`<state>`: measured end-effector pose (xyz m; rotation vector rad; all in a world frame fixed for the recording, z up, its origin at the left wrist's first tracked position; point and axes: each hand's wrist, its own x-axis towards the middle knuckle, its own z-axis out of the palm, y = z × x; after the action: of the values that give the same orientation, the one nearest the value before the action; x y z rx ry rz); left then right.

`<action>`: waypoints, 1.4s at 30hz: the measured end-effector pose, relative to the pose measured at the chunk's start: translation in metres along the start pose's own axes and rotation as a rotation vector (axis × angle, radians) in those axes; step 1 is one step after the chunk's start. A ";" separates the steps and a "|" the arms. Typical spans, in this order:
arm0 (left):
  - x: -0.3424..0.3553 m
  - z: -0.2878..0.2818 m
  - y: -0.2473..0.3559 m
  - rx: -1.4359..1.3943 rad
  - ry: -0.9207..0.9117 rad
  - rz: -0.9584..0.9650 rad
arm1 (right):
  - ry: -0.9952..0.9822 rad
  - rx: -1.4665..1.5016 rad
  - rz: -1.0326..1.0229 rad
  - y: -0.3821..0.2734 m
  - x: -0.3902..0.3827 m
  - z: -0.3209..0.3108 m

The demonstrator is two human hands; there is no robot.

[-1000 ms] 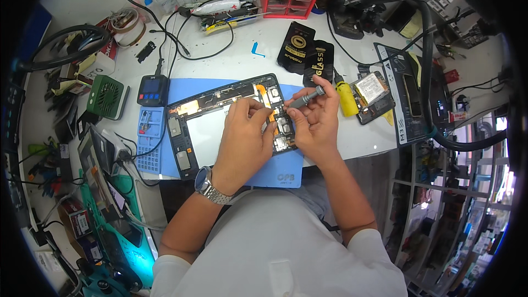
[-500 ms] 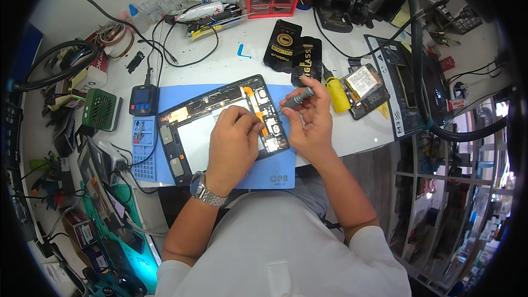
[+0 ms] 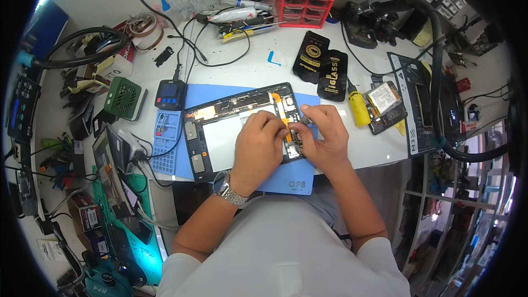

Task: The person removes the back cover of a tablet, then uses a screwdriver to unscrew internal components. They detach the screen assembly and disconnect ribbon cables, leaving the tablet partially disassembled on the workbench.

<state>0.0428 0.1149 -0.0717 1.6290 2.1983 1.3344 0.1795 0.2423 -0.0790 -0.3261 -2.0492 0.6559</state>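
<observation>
The white desk (image 3: pixel 264 74) carries a blue mat (image 3: pixel 269 184), and the opened tablet (image 3: pixel 254 99) lies flat on it, slightly askew. Thin and broad, the tablet should be light yet liable to flex with its back off; its dark outer rim looks the safest place to lift. The pale flat panel (image 3: pixel 220 137) inside is probably smooth and best not pressed or bent. Over the tablet's right part, the left hand (image 3: pixel 258 146) and right hand (image 3: pixel 327 140) bring their fingertips close together; I cannot tell whether either grip pinches anything. The orange ribbon (image 3: pixel 276 97) beside them looks soft and easily creased, so better handled by its ends.
</observation>
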 end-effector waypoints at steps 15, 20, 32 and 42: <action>-0.006 0.001 0.001 -0.029 0.024 -0.027 | -0.065 -0.001 0.062 -0.006 0.012 -0.011; 0.000 0.000 0.005 -0.008 0.005 0.004 | -0.059 0.207 0.255 -0.009 0.012 -0.011; -0.001 0.001 0.003 -0.002 0.006 0.002 | -0.106 0.096 0.172 -0.011 0.011 -0.015; -0.002 0.001 0.000 -0.038 0.011 -0.010 | -0.102 0.023 0.159 -0.004 0.002 -0.005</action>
<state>0.0443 0.1144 -0.0729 1.5994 2.1701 1.3769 0.1832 0.2418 -0.0737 -0.4543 -2.1259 0.8074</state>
